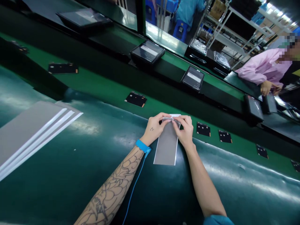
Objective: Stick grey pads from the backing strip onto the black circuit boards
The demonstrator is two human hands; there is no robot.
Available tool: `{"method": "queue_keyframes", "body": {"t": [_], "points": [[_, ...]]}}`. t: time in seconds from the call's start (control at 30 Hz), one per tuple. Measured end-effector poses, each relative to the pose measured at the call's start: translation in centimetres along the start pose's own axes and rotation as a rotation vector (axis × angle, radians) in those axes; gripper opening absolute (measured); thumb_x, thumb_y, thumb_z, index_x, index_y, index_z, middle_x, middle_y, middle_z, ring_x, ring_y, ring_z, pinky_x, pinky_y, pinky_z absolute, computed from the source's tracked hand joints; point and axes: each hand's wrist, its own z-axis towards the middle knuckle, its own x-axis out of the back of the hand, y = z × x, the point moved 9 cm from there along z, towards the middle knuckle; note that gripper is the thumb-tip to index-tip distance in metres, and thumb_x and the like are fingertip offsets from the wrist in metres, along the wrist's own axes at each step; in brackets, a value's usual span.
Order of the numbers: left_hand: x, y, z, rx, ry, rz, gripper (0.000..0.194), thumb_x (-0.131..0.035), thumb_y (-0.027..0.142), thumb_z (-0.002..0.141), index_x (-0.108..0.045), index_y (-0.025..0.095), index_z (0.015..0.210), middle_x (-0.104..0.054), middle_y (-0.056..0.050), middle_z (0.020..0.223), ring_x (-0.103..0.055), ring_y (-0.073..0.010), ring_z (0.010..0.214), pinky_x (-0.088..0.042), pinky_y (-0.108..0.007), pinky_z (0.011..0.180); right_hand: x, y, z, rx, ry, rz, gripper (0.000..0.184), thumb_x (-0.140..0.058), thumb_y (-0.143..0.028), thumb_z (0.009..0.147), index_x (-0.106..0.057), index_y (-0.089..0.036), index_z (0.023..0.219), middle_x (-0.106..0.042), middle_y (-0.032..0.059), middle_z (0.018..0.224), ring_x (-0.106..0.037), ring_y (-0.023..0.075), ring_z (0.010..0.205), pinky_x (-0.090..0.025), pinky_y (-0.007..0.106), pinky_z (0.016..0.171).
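A long grey strip (pixel 167 147) lies on the dark green table mat (pixel 93 175) in front of me. Both hands meet at its far end. My left hand (pixel 155 127) pinches the strip's top edge from the left, and a blue wrist strap (pixel 142 146) with a blue cord circles that wrist. My right hand (pixel 185 129) pinches the same edge from the right, fingers curled over it. What lies under the fingertips is hidden.
A stack of grey sheets (pixel 30 134) rests at the left. Small black boards (pixel 136 99) ride the green conveyor belt (pixel 103 86) beyond. Dark tablet-like devices (pixel 147 51) sit on the far line. A person in a pink coat (pixel 262 67) works at the right.
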Motion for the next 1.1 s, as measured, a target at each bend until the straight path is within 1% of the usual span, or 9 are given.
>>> {"method": "queue_keyframes", "body": {"t": [0.2, 0.43, 0.53, 0.67, 0.77, 0.87, 0.97, 1.03, 1.1], "points": [[-0.1, -0.1, 0.0, -0.003, -0.001, -0.02, 0.009, -0.073, 0.024, 0.101, -0.077, 0.022, 0.109, -0.087, -0.005, 0.105, -0.084, -0.0247, 0.095, -0.067, -0.038, 0.091, -0.1, 0.8, -0.3, -0.057, -0.025, 0.015, 0.019, -0.068, -0.043, 0.107, -0.084, -0.034, 0.109, -0.072, 0.0083, 0.103, -0.066, 0.0302, 0.099, -0.051, 0.054, 0.094], [-0.3, -0.4, 0.0, -0.015, -0.002, -0.021, 0.007, -0.073, 0.023, 0.101, -0.077, 0.022, 0.107, -0.086, -0.005, 0.107, -0.084, -0.0247, 0.098, -0.066, -0.038, 0.094, -0.4, 0.6, -0.1, -0.052, -0.05, 0.012, 0.017, -0.067, -0.041, 0.107, -0.082, -0.033, 0.106, -0.072, 0.0081, 0.102, -0.068, 0.0306, 0.1, -0.054, 0.052, 0.093], [-0.3, -0.4, 0.0, -0.019, 0.0, -0.005, 0.008, -0.072, 0.023, 0.102, -0.077, 0.022, 0.108, -0.086, -0.005, 0.108, -0.084, -0.0243, 0.099, -0.066, -0.038, 0.095, -0.4, 0.8, -0.1, -0.06, -0.057, 0.073, 0.015, -0.067, -0.04, 0.106, -0.08, -0.031, 0.105, -0.072, 0.0082, 0.103, -0.068, 0.0307, 0.102, -0.053, 0.051, 0.094], [-0.4, -0.4, -0.1, -0.033, -0.007, 0.008, 0.008, -0.071, 0.023, 0.102, -0.077, 0.022, 0.108, -0.086, -0.005, 0.104, -0.083, -0.0233, 0.094, -0.066, -0.037, 0.091, -0.4, 0.7, 0.1, -0.085, -0.06, 0.133, 0.013, -0.069, -0.04, 0.105, -0.076, -0.029, 0.103, -0.073, 0.0078, 0.103, -0.067, 0.0298, 0.102, -0.053, 0.051, 0.096], [-0.6, -0.6, 0.0, -0.037, -0.011, 0.018, 0.008, -0.072, 0.023, 0.102, -0.078, 0.023, 0.107, -0.086, -0.004, 0.099, -0.082, -0.0228, 0.088, -0.066, -0.036, 0.086, -0.5, 0.6, 0.1, -0.089, -0.052, 0.106, 0.014, -0.068, -0.042, 0.106, -0.072, -0.029, 0.1, -0.072, 0.0072, 0.101, -0.067, 0.0295, 0.1, -0.052, 0.051, 0.094], [-0.7, -0.9, 0.0, -0.039, -0.014, 0.031, 0.009, -0.072, 0.023, 0.101, -0.078, 0.024, 0.107, -0.086, -0.004, 0.097, -0.082, -0.0232, 0.085, -0.065, -0.035, 0.081, -0.6, 0.1, 0.0, -0.047, -0.054, 0.06, 0.016, -0.064, -0.042, 0.108, -0.068, -0.029, 0.1, -0.07, 0.0067, 0.099, -0.066, 0.0286, 0.098, -0.051, 0.05, 0.093], [-0.8, -1.2, 0.0, -0.038, -0.005, 0.035, 0.008, -0.072, 0.024, 0.101, -0.078, 0.024, 0.107, -0.087, -0.005, 0.101, -0.083, -0.024, 0.088, -0.064, -0.035, 0.08, -0.2, 0.5, -0.1, -0.07, -0.01, 0.09, 0.019, -0.06, -0.045, 0.109, -0.064, -0.028, 0.101, -0.067, 0.0064, 0.099, -0.066, 0.0269, 0.096, -0.053, 0.046, 0.089], [-0.8, -1.3, 0.0, -0.035, -0.001, 0.03, 0.008, -0.072, 0.024, 0.101, -0.078, 0.024, 0.107, -0.087, -0.005, 0.103, -0.083, -0.0241, 0.091, -0.065, -0.036, 0.082, 0.6, 1.7, -0.2, -0.152, 0.065, 0.137, 0.024, -0.058, -0.049, 0.11, -0.062, -0.027, 0.1, -0.064, 0.0062, 0.098, -0.064, 0.0252, 0.093, -0.054, 0.043, 0.085], [-0.8, -1.1, 0.0, -0.034, 0.007, 0.021, 0.008, -0.073, 0.024, 0.101, -0.078, 0.024, 0.107, -0.087, -0.004, 0.103, -0.083, -0.0237, 0.092, -0.066, -0.036, 0.086, 1.2, 3.5, -0.3, -0.258, 0.131, 0.192, 0.028, -0.057, -0.053, 0.109, -0.059, -0.027, 0.1, -0.061, 0.0053, 0.097, -0.062, 0.0233, 0.088, -0.054, 0.04, 0.083]]}}
